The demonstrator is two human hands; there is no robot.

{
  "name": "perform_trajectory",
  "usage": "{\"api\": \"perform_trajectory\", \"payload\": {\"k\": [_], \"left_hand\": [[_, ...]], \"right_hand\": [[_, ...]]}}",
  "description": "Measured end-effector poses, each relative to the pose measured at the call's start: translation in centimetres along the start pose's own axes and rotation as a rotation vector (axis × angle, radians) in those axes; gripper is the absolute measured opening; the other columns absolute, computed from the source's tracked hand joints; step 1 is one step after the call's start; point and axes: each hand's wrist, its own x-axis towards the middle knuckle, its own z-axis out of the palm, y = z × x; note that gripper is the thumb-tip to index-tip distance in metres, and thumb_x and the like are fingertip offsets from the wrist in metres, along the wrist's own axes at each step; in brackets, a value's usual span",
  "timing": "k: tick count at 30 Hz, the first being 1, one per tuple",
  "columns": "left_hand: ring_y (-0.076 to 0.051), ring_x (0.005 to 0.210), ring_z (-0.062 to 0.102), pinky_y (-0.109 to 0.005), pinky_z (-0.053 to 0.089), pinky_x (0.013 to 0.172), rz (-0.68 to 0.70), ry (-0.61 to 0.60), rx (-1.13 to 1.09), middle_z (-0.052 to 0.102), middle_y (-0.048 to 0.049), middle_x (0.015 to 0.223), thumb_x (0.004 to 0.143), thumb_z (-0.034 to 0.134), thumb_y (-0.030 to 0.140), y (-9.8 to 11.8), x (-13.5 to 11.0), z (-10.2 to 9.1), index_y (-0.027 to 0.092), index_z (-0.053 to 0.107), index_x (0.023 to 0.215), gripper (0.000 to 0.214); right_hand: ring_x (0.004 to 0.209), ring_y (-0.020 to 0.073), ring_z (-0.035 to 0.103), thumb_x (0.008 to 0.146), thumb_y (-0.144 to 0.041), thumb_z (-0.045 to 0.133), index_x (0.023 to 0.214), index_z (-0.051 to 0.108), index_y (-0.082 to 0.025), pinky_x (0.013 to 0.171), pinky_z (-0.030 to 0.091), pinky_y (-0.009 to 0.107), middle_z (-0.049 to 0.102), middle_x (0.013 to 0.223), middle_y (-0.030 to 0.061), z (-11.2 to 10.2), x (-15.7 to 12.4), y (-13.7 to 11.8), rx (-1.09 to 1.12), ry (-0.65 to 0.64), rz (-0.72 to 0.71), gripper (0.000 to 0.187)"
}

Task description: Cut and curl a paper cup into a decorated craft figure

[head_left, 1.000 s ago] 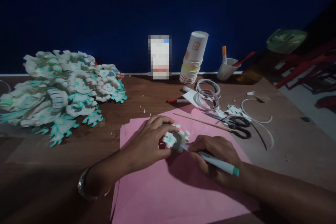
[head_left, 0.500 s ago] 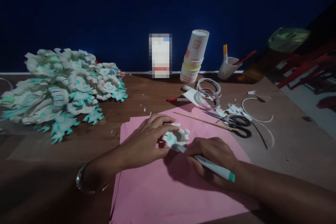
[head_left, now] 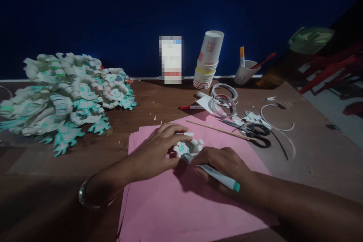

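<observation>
My left hand (head_left: 159,151) presses down on a small white paper cut-out (head_left: 189,146) with curled strips and teal marks, which lies on a pink paper sheet (head_left: 181,204). Its fingers curve over the cut-out's left side. My right hand (head_left: 224,166) is closed around a teal-capped marker (head_left: 218,176), whose tip touches the cut-out's lower edge. A metal bangle (head_left: 85,198) sits on my left wrist.
A heap of finished white-and-teal paper cut-outs (head_left: 65,98) lies at the left. Behind are a stack of paper cups (head_left: 208,60), a cup holding pens (head_left: 245,72), cut paper rings (head_left: 225,98), a red marker (head_left: 193,107), a wooden stick (head_left: 218,130) and black scissors (head_left: 258,134).
My right hand and the marker have shifted left and a little up, with the marker tip now at the cut-out's lower left. My left hand stays on the cut-out.
</observation>
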Motion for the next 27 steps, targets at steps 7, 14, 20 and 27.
{"api": "perform_trajectory", "payload": {"k": [7,14,20,27], "left_hand": [[-0.026,0.137,0.04,-0.045,0.034,0.115,-0.007,-0.007,-0.016,0.05,0.001,0.144,0.072,0.061,0.004,0.11,0.03,-0.09,0.037,0.056,0.134,0.07],[-0.024,0.138,0.038,-0.045,0.035,0.115,-0.005,-0.013,-0.019,0.048,-0.0001,0.146,0.074,0.061,0.005,0.03,-0.06,-0.03,0.035,0.055,0.135,0.068],[-0.025,0.138,0.039,-0.044,0.035,0.115,-0.018,-0.014,-0.016,0.049,0.0003,0.146,0.075,0.062,0.006,0.08,-0.04,-0.07,0.036,0.055,0.135,0.068],[-0.025,0.138,0.04,-0.045,0.035,0.114,-0.01,0.001,-0.016,0.049,0.0011,0.146,0.073,0.062,0.005,-0.04,-0.08,0.09,0.038,0.054,0.136,0.072]], "right_hand": [[0.062,0.0124,0.062,0.095,-0.016,0.054,0.106,0.06,-0.018,0.057,0.044,0.024,0.07,0.083,0.0031,0.24,0.48,-0.21,-0.006,0.008,-0.003,0.013],[0.06,0.0125,0.061,0.095,-0.016,0.053,0.105,0.059,-0.019,0.055,0.044,0.024,0.07,0.084,0.0033,0.25,0.86,-0.22,-0.004,-0.008,-0.003,0.012],[0.06,0.012,0.06,0.094,-0.016,0.054,0.103,0.058,-0.018,0.055,0.043,0.024,0.069,0.083,0.0032,0.37,0.68,-0.11,-0.003,-0.014,-0.004,0.009],[0.056,0.0115,0.058,0.092,-0.013,0.054,0.101,0.059,-0.018,0.053,0.042,0.024,0.067,0.077,0.0019,0.07,0.61,-0.33,-0.045,0.017,-0.003,0.012]]}}
